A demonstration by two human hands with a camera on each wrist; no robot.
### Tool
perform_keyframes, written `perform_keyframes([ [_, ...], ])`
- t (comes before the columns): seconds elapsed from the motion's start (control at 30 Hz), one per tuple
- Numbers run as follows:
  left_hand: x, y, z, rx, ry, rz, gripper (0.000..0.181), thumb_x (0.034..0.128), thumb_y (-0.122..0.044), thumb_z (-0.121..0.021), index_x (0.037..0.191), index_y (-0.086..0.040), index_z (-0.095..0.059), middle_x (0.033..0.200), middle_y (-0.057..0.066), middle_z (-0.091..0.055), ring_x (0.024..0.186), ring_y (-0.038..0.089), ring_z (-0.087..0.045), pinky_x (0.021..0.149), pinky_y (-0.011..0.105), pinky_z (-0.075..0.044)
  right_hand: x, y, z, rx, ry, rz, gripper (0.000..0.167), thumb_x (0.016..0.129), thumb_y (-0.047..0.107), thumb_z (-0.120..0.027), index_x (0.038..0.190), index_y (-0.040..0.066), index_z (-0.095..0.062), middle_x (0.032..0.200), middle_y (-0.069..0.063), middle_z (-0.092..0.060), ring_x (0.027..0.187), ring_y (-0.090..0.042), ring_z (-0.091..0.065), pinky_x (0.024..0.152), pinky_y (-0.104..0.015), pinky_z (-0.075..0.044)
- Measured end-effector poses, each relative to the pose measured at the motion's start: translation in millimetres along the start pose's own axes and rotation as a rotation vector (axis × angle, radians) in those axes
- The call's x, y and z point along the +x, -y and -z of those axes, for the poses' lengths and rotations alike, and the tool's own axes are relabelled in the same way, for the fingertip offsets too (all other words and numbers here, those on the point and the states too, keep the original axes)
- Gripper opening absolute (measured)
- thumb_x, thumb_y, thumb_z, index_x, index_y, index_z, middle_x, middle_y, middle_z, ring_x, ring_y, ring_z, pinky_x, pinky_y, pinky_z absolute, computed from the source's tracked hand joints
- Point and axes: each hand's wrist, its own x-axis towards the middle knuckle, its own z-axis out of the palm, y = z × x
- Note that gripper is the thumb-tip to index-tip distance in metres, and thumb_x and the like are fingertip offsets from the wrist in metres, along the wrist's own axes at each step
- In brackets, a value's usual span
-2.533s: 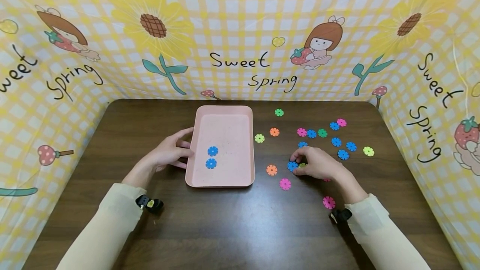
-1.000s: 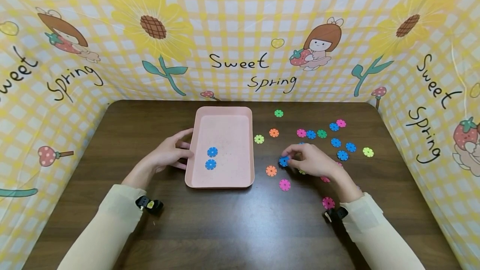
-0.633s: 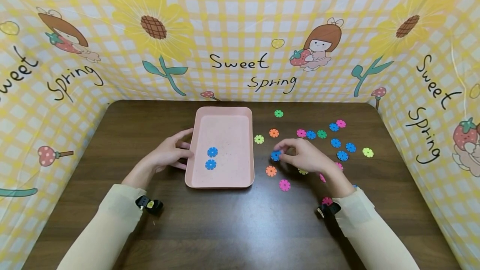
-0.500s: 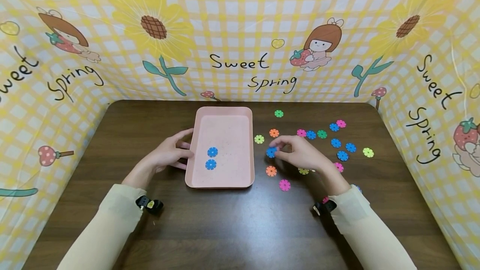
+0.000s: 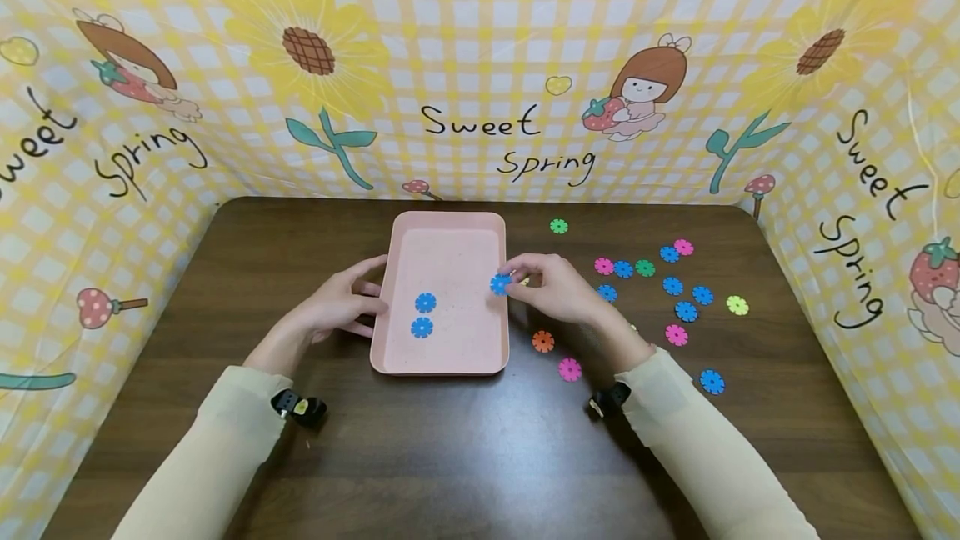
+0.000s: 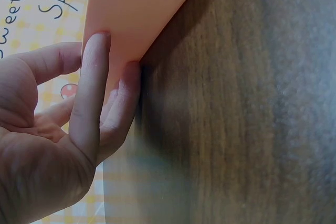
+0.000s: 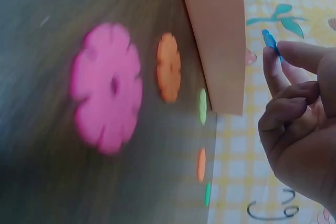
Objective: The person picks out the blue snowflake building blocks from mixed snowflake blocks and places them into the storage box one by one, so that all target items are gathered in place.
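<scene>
A pink tray (image 5: 450,365) stands on the dark wooden table. Two blue notched discs (image 5: 425,302) lie flat inside it, one nearer me than the other. My left hand (image 5: 341,300) touches the tray's left side; in the left wrist view its fingertips (image 6: 98,43) rest against the outer wall. With thumb and fingertips my right hand (image 5: 558,288) pinches a blue flower-shaped notched disc (image 5: 499,284) over the tray's right rim. The right wrist view shows that blue disc (image 7: 271,41) edge-on between the fingers, above the height of the tray wall (image 7: 220,51).
Several notched discs lie spread on the table right of the tray. An orange disc (image 5: 543,341) and a pink disc (image 5: 570,369) are nearest the tray's front right. A blue disc (image 5: 712,382) lies at the lower right. A yellow checked cloth (image 5: 480,40) surrounds the table's back and sides.
My right hand has picked up the blue disc from among the others and carried it left to the tray's right rim. The left hand and the tray have stayed in place.
</scene>
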Motion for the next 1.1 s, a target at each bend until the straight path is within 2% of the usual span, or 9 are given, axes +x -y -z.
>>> perform_keyframes([
  [0.13, -2.0, -1.8, 0.0, -0.002, 0.006, -0.002, 0.089, 0.0959, -0.002, -0.067, 0.168, -0.024, -0.019, 0.141, 0.033, -0.047, 0.109, 0.036, -0.067, 0.076, 0.049, -0.064, 13.6, 7, -9, 0.020, -0.009, 0.013, 0.021, 0.098, 0.019, -0.074, 0.119, 0.016, -0.076, 0.099, 0.001, -0.072, 0.075, -0.030, -0.056, 0.059, -0.030, -0.043],
  [0.3, -2.0, -3.7, -0.8, -0.005, 0.009, 0.000, 0.090, 0.0953, -0.002, -0.068, 0.168, -0.024, -0.018, 0.141, 0.033, -0.047, 0.109, 0.036, -0.067, 0.076, 0.049, -0.064, 29.0, 14, -20, 0.019, -0.002, 0.020, 0.023, 0.098, 0.016, -0.073, 0.120, 0.013, -0.076, 0.099, -0.001, -0.072, 0.079, -0.023, -0.061, 0.060, -0.030, -0.048],
  [0.53, -1.3, -3.1, -0.5, -0.001, 0.004, 0.007, 0.090, 0.0949, -0.002, -0.068, 0.168, -0.023, -0.018, 0.140, 0.033, -0.047, 0.109, 0.036, -0.067, 0.075, 0.049, -0.064, 48.3, 22, -35, -0.012, 0.007, 0.058, 0.022, 0.097, 0.013, -0.072, 0.119, 0.010, -0.075, 0.100, 0.000, -0.073, 0.095, -0.015, -0.065, 0.076, -0.031, -0.052],
  [0.77, 2.1, -1.0, -0.5, -0.008, -0.001, 0.017, 0.090, 0.0945, -0.002, -0.069, 0.167, -0.023, -0.020, 0.140, 0.032, -0.047, 0.110, 0.037, -0.067, 0.076, 0.049, -0.064, 62.8, 30, -51, -0.027, 0.040, 0.086, 0.023, 0.098, 0.007, -0.069, 0.120, 0.004, -0.073, 0.103, -0.006, -0.072, 0.096, -0.018, -0.066, 0.079, -0.028, -0.053],
  [1.1, -1.6, -2.2, 0.9, -0.004, 0.004, 0.015, 0.091, 0.0950, -0.003, -0.068, 0.168, -0.023, -0.019, 0.141, 0.032, -0.047, 0.111, 0.038, -0.066, 0.076, 0.049, -0.064, 76.1, 33, -71, -0.067, 0.038, -0.051, 0.023, 0.098, 0.012, -0.069, 0.120, 0.011, -0.073, 0.098, -0.002, -0.069, 0.091, -0.019, -0.063, 0.077, -0.029, -0.052],
])
